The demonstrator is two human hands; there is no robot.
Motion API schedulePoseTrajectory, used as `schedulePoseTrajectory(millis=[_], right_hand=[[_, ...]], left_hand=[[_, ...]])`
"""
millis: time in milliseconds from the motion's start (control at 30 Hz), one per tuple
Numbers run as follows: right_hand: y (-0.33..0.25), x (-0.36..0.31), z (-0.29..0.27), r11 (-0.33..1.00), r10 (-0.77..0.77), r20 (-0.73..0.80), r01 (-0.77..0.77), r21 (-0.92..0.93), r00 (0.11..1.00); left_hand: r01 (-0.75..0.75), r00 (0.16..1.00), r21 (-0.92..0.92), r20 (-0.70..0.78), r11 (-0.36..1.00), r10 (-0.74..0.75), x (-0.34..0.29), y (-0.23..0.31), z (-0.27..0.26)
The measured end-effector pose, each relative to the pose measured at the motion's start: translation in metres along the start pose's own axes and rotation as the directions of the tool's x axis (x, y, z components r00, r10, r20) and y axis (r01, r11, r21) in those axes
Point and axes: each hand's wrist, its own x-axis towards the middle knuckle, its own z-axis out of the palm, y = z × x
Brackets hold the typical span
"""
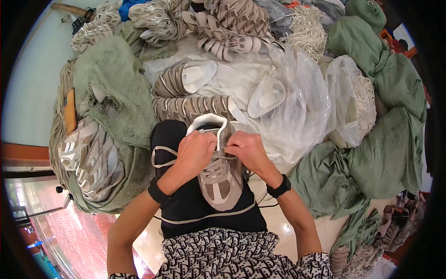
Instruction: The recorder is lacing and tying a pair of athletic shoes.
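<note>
A beige and brown sneaker (222, 194) rests on my black-clad lap, its toe toward me and its white-lined collar (206, 120) away from me. My left hand (197, 149) is closed in a pinch at the upper eyelets on the shoe's left side. Opposite it, my right hand (247, 148) pinches the beige shoelace (215, 170) at the right eyelets. Lower down, the lace crosses the tongue in rows. A loose loop of lace (163, 149) hangs left of my left hand over the black cloth. The fingertips partly hide the top eyelets.
Just beyond the shoe lie a row of stacked brown-striped uppers (190, 108) and a white insole-like piece (200, 76). Clear plastic bags (297, 107) spread to the right, beside green sacks (390, 149). Bundled uppers (90, 160) sit on a green sack at left; a beige lace bundle (304, 32) lies far back.
</note>
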Motion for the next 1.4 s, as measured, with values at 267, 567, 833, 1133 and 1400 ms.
schedulePoseTrajectory(millis=[267, 567, 833, 1133, 1400], right_hand=[[-0.001, -0.007, 0.002, 0.882, -0.334, -0.029, 0.301, -0.362, 0.942], [-0.001, 0.004, -0.012, 0.991, 0.109, 0.048, -0.112, 0.075, 0.993], [0.003, 0.014, -0.015, 0.996, -0.032, 0.193, 0.048, -0.080, 0.981], [-0.062, 0.017, 0.003, 0.893, -0.448, -0.062, 0.449, 0.018, 0.892], [-0.088, 0.017, -0.012, 0.924, -0.353, -0.141, 0.322, -0.205, 0.925]], left_hand=[[0.120, 0.990, -0.157, 0.092, 0.980, -0.106, 0.003, 0.011, 0.006], [-0.154, 0.951, 0.049, 0.277, 0.987, 0.135, 0.026, -0.004, 0.008], [0.435, 0.813, -0.620, 0.582, 0.653, 0.012, 0.000, -0.002, -0.082], [0.304, 0.948, -0.871, 0.318, 0.387, -0.030, -0.039, 0.043, -0.113], [0.275, 0.940, -0.961, 0.266, 0.012, -0.215, -0.030, 0.035, -0.105]])
